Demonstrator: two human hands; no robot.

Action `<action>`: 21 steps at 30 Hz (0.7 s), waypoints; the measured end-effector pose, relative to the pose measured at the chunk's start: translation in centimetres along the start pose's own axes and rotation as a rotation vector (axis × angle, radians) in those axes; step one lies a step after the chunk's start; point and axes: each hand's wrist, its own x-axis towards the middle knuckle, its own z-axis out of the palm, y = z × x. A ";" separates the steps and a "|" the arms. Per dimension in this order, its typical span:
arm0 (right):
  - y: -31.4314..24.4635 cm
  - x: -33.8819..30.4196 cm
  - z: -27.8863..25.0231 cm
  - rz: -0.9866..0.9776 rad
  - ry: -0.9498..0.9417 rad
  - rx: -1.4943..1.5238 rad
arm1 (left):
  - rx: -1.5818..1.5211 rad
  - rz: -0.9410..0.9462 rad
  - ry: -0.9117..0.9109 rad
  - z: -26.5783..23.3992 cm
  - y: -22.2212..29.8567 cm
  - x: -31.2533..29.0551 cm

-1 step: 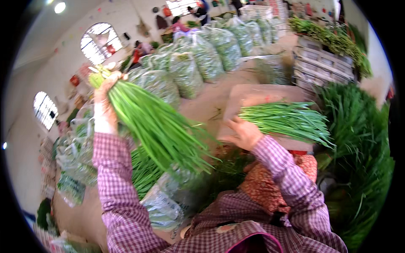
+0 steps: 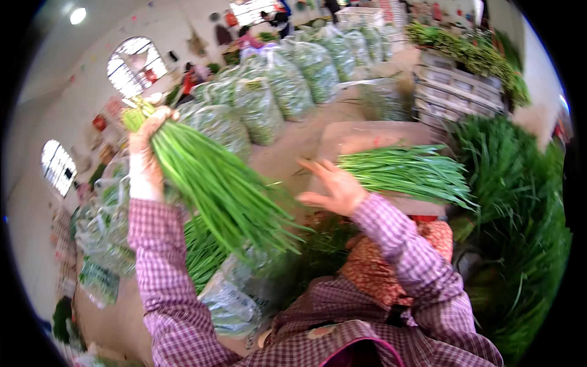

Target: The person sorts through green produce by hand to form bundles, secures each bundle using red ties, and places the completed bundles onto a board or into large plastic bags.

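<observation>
My left hand (image 2: 147, 134) is raised at the left, closed round the pale stem end of a bunch of garlic chives (image 2: 217, 180). The long green leaves fan down and to the right. My right hand (image 2: 337, 189) has its fingers spread and holds nothing. It is beside the left end of a second bunch of garlic chives (image 2: 400, 174), which lies across a flat brownish board (image 2: 376, 131). Below the raised bunch, more green leaves (image 2: 203, 254) lie in an opened plastic bag (image 2: 229, 306), partly hidden by the hanging leaves.
A large heap of long green leaves (image 2: 513, 214) lies at the right. Behind the board stand stacked pale crates (image 2: 458, 85) with green bundles (image 2: 468, 49) on top. Rows of stuffed clear bags (image 2: 290, 79) fill the back, with people beyond. Other bags (image 2: 107, 223) stand at the left.
My right hand has drawn left, off the edge of the second bunch, and its fingers have spread. My left hand still grips the raised bunch. The whole view has shifted slightly.
</observation>
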 end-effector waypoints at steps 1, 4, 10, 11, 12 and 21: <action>-1.0 1.2 0.0 -0.130 0.144 0.121 | -0.004 0.031 -0.040 1.8 -1.1 -0.1; -5.1 5.0 0.8 -0.278 0.368 0.324 | 0.056 0.096 -0.117 7.5 -1.9 -0.5; -5.8 7.7 -2.8 -0.285 0.866 0.248 | 0.039 0.374 -0.236 18.0 -0.5 0.0; -5.1 7.5 -4.1 -0.296 0.933 0.195 | -0.053 0.421 -0.252 18.8 -0.7 0.6; -3.2 6.9 -6.3 -0.387 0.919 0.210 | -0.175 0.463 -0.271 20.3 -1.4 1.2; 2.8 -2.7 -22.0 -0.202 0.670 -0.914 | -0.927 0.031 -0.232 30.6 -10.2 -0.6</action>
